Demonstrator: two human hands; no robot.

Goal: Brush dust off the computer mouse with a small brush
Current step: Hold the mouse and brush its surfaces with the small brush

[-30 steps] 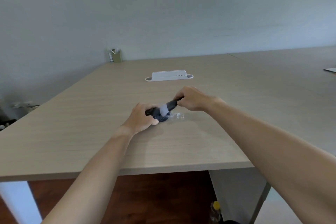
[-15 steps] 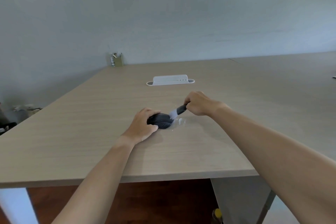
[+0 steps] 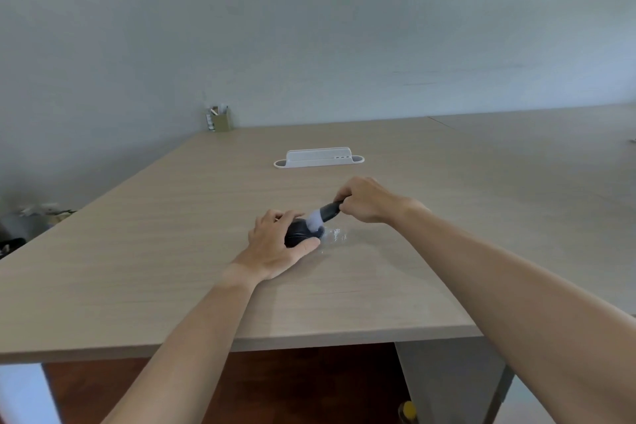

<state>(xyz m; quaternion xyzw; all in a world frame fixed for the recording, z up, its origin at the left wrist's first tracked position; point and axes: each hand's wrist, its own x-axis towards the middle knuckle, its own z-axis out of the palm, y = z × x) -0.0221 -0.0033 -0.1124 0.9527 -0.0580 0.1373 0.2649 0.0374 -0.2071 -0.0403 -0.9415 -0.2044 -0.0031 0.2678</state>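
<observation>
A dark computer mouse (image 3: 300, 232) lies on the light wooden table (image 3: 172, 251) near its middle. My left hand (image 3: 275, 244) grips the mouse from the left, thumb along its near side and fingers over its far side. My right hand (image 3: 366, 198) holds a small brush (image 3: 323, 215) by its black handle. The brush's white bristles rest on the top right of the mouse. A small patch of whitish dust or clear film (image 3: 335, 236) lies on the table just right of the mouse.
A white slotted stand (image 3: 318, 158) sits further back on the table. A tan pen holder (image 3: 220, 120) stands at the far left corner by the wall. The table's front edge runs below my forearms, and a second table adjoins on the right.
The brush swept off the mouse toward the right, then came back onto its top. My left hand kept hold of the mouse throughout.
</observation>
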